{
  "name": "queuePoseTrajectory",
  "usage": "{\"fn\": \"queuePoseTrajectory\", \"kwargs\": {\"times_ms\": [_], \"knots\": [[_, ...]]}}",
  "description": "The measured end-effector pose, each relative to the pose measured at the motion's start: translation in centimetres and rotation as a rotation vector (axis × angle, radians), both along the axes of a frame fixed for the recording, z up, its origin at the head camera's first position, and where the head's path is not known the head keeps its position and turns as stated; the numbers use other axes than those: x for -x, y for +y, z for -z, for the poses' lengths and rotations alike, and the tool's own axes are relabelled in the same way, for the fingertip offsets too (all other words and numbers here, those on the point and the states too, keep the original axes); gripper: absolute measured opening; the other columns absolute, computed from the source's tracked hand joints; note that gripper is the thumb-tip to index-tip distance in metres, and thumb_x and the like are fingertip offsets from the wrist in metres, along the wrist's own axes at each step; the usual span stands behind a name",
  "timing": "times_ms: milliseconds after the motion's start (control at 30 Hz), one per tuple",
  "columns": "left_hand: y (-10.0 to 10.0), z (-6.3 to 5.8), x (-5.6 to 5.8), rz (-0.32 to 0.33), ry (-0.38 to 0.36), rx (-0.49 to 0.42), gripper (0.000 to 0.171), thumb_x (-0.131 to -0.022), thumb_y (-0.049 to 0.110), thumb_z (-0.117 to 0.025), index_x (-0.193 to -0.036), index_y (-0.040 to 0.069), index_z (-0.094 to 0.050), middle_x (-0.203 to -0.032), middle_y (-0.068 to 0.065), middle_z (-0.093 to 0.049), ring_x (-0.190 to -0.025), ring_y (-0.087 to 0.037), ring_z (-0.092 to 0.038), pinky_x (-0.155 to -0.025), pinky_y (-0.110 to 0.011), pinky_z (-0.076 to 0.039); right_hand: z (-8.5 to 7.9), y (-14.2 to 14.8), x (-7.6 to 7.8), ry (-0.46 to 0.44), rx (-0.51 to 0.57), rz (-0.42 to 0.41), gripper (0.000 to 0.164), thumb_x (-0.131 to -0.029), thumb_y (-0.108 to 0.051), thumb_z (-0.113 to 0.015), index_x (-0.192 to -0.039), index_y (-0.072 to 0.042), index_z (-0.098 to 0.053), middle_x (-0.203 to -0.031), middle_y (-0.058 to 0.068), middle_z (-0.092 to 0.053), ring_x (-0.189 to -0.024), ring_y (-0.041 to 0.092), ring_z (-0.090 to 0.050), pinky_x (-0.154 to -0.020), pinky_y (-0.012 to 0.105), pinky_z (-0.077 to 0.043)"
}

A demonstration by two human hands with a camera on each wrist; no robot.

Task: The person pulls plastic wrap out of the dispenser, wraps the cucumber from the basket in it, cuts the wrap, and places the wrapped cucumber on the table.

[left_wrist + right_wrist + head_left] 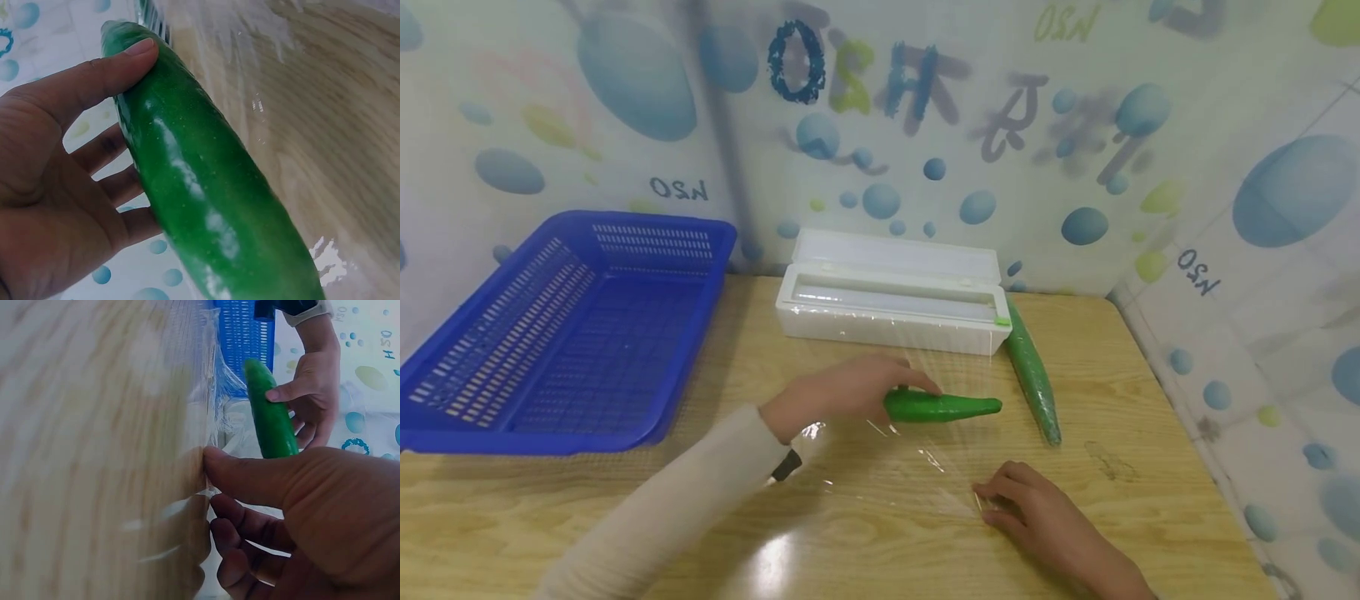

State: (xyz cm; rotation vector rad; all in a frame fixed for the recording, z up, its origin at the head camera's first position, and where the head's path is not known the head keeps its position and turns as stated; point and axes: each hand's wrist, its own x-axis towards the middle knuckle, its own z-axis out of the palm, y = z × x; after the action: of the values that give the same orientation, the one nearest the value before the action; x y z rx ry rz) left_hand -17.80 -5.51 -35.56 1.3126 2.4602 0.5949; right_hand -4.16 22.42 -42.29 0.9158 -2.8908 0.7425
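My left hand grips a green cucumber above the wooden table, its tapered end pointing right. In the left wrist view, the thumb lies along one side of the cucumber and the fingers come round the other. A clear sheet of cling film stretches from the white dispenser box toward the front of the table, under the cucumber. My right hand pinches the film's near right edge between thumb and fingertips, low over the table. In the right wrist view, the thumb presses toward the curled fingers.
Another cucumber, shiny as if wrapped in film, lies beside the dispenser's right end. A blue plastic basket stands at the left. The dispenser's lid is raised. Patterned walls border the table at the back and right.
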Motion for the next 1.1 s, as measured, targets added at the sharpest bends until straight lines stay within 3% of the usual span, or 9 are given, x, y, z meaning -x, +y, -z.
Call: {"fn": "queuePoseTrajectory", "kwargs": {"times_ms": [333, 767, 900, 1100], "knots": [[-0.1, 1.0, -0.4, 0.012, -0.040, 0.014, 0.062, -0.073, 0.001, -0.078, -0.128, 0.025, -0.061, -0.102, 0.004, -0.062, -0.090, -0.014, -0.056, -0.080, -0.027, -0.045, 0.2, 0.0, 0.0, 0.025, 0.007, -0.007, 0.029, -0.083, -0.015, -0.075, -0.111, -0.014, -0.070, -0.101, -0.014, -0.056, -0.091, 0.003, -0.053, -0.076, 0.025, -0.050], [-0.4, 2.0, 0.0, 0.033, -0.087, 0.034, 0.071, -0.067, -0.003, -0.081, -0.129, 0.025, -0.060, -0.103, 0.002, -0.063, -0.094, -0.016, -0.057, -0.083, -0.028, -0.045, 0.0, 0.0, 0.0, -0.020, -0.018, 0.008, 0.028, -0.085, -0.017, -0.073, -0.112, -0.015, -0.069, -0.102, -0.015, -0.056, -0.092, 0.003, -0.052, -0.078, 0.026, -0.050], [-0.5, 2.0, -0.1, 0.035, -0.141, 0.037, 0.072, -0.067, -0.004, -0.081, -0.129, 0.025, -0.060, -0.107, 0.002, -0.063, -0.095, -0.015, -0.058, -0.084, -0.027, -0.045, -0.2, 0.0, 0.0, -0.051, -0.026, 0.021, 0.028, -0.086, -0.019, -0.072, -0.113, -0.015, -0.069, -0.103, -0.016, -0.056, -0.092, 0.003, -0.052, -0.077, 0.026, -0.050], [-0.4, 2.5, -0.3, 0.059, -0.220, 0.026, 0.073, -0.065, -0.004, -0.082, -0.129, 0.023, -0.060, -0.111, 0.002, -0.064, -0.097, -0.012, -0.058, -0.085, -0.025, -0.045, -0.2, 0.0, 0.0, 0.004, -0.001, -0.003, 0.029, -0.083, -0.015, -0.074, -0.112, -0.014, -0.069, -0.103, -0.014, -0.057, -0.092, 0.003, -0.052, -0.077, 0.026, -0.050]]}}
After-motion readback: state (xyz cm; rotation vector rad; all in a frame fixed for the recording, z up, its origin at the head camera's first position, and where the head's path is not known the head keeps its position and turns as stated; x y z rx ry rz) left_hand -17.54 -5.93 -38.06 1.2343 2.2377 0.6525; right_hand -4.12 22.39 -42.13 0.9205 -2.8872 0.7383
